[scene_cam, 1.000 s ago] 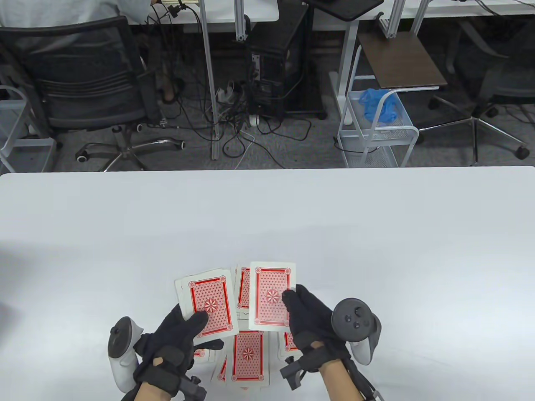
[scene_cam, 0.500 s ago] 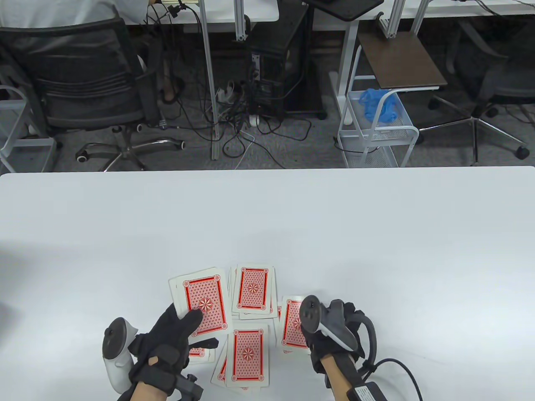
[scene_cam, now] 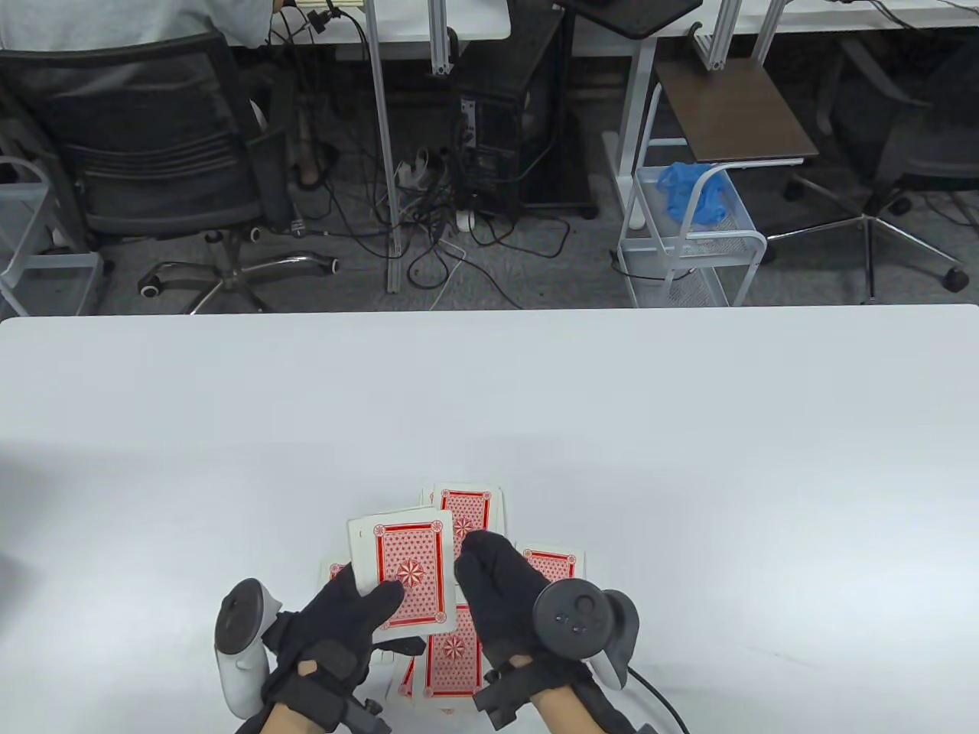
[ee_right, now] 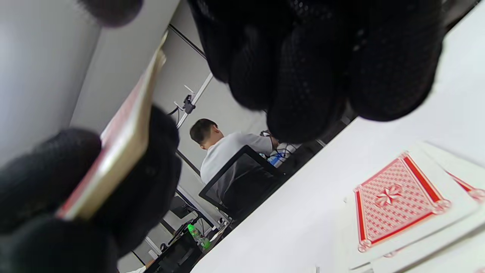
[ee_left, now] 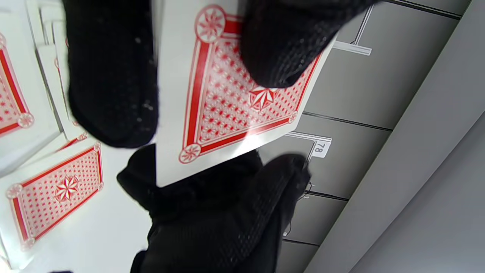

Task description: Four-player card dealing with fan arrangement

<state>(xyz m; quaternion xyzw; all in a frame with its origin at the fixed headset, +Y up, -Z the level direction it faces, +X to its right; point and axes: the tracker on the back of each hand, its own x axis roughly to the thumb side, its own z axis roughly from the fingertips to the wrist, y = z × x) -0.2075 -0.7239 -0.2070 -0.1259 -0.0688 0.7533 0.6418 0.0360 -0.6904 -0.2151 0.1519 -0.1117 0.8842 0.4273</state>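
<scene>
My left hand grips a deck of red-backed cards above the table, thumb on top. The left wrist view shows the deck face down between the thumb and fingers. My right hand sits against the deck's right edge, fingers curved. In the right wrist view its fingers and thumb are apart, with the deck's edge beside them and no card pinched. Dealt piles lie around: a far pile, right pile, near pile and left pile.
The white table stretches wide to the far edge and both sides. Beyond it stand an office chair, a wire cart and floor cables. A person sits at another desk behind.
My right hand laid a card on the right pile, then swung back left to the deck. My left hand carried the deck rightward over the middle of the piles.
</scene>
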